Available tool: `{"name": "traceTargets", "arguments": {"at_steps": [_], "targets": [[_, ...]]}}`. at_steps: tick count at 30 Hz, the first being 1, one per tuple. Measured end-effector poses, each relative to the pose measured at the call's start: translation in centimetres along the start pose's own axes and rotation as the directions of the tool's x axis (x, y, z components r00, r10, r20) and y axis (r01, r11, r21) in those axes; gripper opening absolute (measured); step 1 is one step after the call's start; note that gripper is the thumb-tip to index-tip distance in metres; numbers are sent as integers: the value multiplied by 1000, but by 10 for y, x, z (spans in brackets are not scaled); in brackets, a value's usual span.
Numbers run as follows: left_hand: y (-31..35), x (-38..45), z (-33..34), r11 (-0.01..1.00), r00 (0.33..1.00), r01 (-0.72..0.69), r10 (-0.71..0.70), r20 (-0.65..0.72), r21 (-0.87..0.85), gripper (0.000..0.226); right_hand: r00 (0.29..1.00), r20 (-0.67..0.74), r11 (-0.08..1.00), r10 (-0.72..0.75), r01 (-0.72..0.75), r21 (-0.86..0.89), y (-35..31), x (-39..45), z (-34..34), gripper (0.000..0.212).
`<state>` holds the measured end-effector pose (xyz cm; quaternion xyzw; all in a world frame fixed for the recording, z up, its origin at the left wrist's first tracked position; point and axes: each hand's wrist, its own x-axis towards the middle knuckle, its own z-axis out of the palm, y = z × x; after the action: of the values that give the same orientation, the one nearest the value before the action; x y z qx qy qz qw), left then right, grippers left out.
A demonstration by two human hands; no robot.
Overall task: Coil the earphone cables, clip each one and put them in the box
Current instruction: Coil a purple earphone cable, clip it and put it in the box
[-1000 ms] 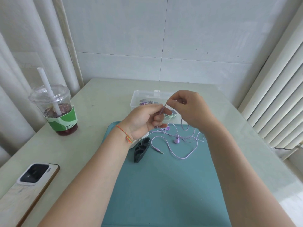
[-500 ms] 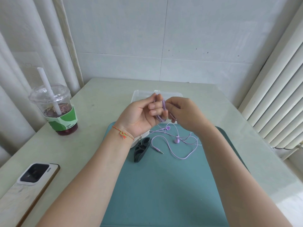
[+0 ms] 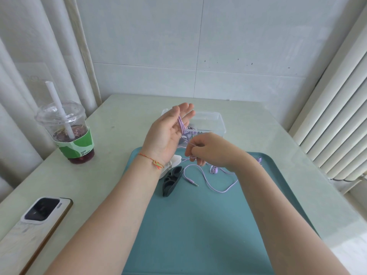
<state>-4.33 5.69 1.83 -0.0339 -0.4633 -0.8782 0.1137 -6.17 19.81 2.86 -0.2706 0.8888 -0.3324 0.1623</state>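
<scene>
My left hand [image 3: 168,132] is raised above the table with straight fingers, and a purple earphone cable [image 3: 181,125] is wound in several turns round them. My right hand [image 3: 210,150] sits lower, just right of it, pinching the same cable. The loose rest of the cable [image 3: 214,186] trails over the teal mat, with its jack plug [image 3: 191,181] and an earbud [image 3: 214,170] lying there. A black clip [image 3: 171,180] lies on the mat below my left wrist, beside a white clip [image 3: 175,160]. The clear plastic box [image 3: 214,121] stands behind my hands and holds coiled purple cables.
A teal mat [image 3: 198,225] covers the near middle of the pale table. An iced drink cup with a straw [image 3: 69,133] stands at the left. A phone [image 3: 37,219] lies at the near left edge. A radiator [image 3: 337,116] flanks the right side.
My left hand has opened and straightened upward with the cable wound round its fingers. My right hand has dropped down and to the right, drawing the cable along.
</scene>
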Motion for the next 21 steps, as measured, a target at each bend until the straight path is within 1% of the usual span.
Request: {"name": "traceTargets", "arguments": {"at_steps": [3,5,8,10,12,15,17,19,21], "targets": [[-5,0,-2,968,993,-105,113,-24,227,19,1000,16,1000,10,-11,28,-1,0,-1,28],[-8,0,-2,928,989,-132,144,-11,348,21,1000,8,998,15,-15,68,-2,0,-3,29],[-10,0,-3,911,987,-147,159,-1,386,22,998,-54,998,42,-39,55,0,-1,-8,27],[-8,1,-3,920,985,-158,174,-12,360,21,993,-100,997,61,-56,53,2,-1,-10,22],[-6,2,-3,954,983,-154,173,-55,258,21,986,-135,993,95,-85,81,3,1,-10,16],[-1,3,-4,989,983,-135,141,-119,58,19,979,-146,986,146,-131,107,3,2,-10,19],[1,3,-5,991,985,-130,126,-120,-25,19,974,-146,979,172,-152,134,4,2,-11,22],[3,2,-4,990,987,-126,119,-108,-61,20,970,-154,980,187,-172,104,4,2,-11,24],[2,2,-3,990,986,-130,124,-108,-59,20,973,-149,984,178,-173,45,4,1,-11,25]]}}
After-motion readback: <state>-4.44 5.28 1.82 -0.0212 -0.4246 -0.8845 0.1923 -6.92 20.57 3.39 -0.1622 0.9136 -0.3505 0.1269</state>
